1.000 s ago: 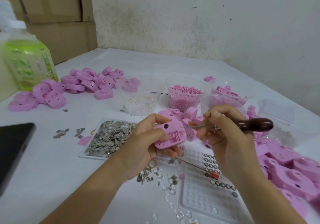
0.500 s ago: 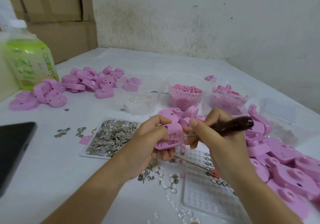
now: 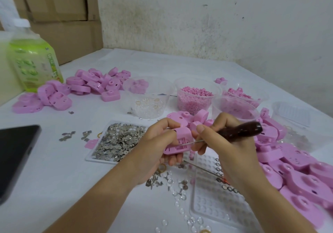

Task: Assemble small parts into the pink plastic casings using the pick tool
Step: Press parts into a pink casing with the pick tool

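My left hand grips a pink plastic casing above the table, its open underside turned toward me. My right hand holds the pick tool by its dark wooden handle. The thin metal shaft runs left, and its tip touches the inside of the casing. A flat tray of small silver metal parts lies just left of my left hand. Loose metal bits and clear domes are scattered below my hands.
Piles of pink casings lie at the far left and along the right. Clear cups hold pink pellets and clear rings. A clear dimpled tray with a red-tipped pin, a green bottle and a dark phone are nearby.
The pick handle has dropped and swung left, and its tip has gone from beside the casing into its open underside. My left hand has tilted the casing slightly.
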